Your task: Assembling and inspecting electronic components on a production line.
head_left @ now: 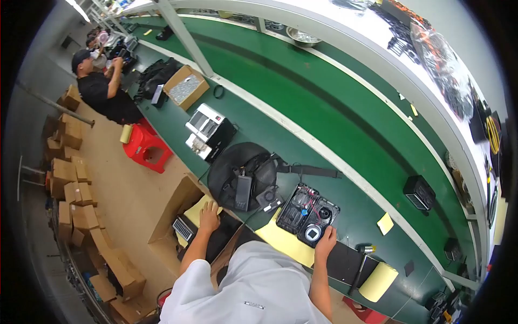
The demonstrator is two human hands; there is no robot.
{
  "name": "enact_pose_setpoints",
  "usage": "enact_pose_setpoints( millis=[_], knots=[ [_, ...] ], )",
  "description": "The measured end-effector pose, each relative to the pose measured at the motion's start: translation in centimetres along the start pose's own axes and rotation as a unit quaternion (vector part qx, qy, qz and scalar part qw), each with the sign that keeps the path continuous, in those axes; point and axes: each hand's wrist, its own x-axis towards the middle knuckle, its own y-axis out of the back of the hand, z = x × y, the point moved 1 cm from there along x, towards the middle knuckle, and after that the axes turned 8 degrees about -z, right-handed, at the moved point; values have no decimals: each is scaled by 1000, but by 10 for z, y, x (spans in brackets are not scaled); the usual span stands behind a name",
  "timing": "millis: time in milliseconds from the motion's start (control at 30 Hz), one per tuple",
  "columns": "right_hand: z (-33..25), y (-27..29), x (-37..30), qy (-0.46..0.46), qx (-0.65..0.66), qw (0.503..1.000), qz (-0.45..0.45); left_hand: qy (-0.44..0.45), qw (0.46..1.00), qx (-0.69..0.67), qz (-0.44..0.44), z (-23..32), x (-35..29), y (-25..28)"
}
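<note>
My left hand (210, 217) lies over a yellow sheet (197, 211) in an open cardboard box (171, 218) at my left, its fingers stretched out on it. A black device with a silver grille (183, 229) sits in that box beside the sheet. At the bench edge, my right hand (326, 243) grips the near right corner of an opened black device housing (308, 214). Wires, a blue part and round speaker-like parts show inside the housing. Under its near side is another yellow sheet (286, 243).
A black round tray (221, 186) holds a dark handheld unit (243, 192) and straps. Beyond it stand a white-and-black machine (208, 129) and a carton (186, 87). A mallet (361, 264) and yellow roll (379, 282) lie at right. A co-worker (100, 89) is at far left, near a red stool (147, 146).
</note>
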Motion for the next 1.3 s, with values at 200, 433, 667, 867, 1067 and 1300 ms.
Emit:
enact_pose_setpoints(
  millis=[200, 433, 667, 867, 1067, 1300],
  knots=[
    [-25, -10, 6, 32, -16, 999, -7, -145, 962, 230, -8, -21, 56, -38],
    [-22, -13, 5, -24, -80, 996, 37, -145, 896, 314, -278, -55, 65, -48],
    [-12, -12, 5, -78, -126, 986, 74, -99, 929, 249, -254, -53, 70, -31],
    [-21, -23, 12, -79, -92, 990, 70, -201, 912, 208, -291, -102, 64, -35],
    [-2, -13, 16, 30, -101, 991, 80, -21, 934, -228, -273, -103, 50, 18],
    [-45, -27, 7, 31, -265, 958, 107, 44, 927, -371, 13, -152, 49, 145]
  ],
)
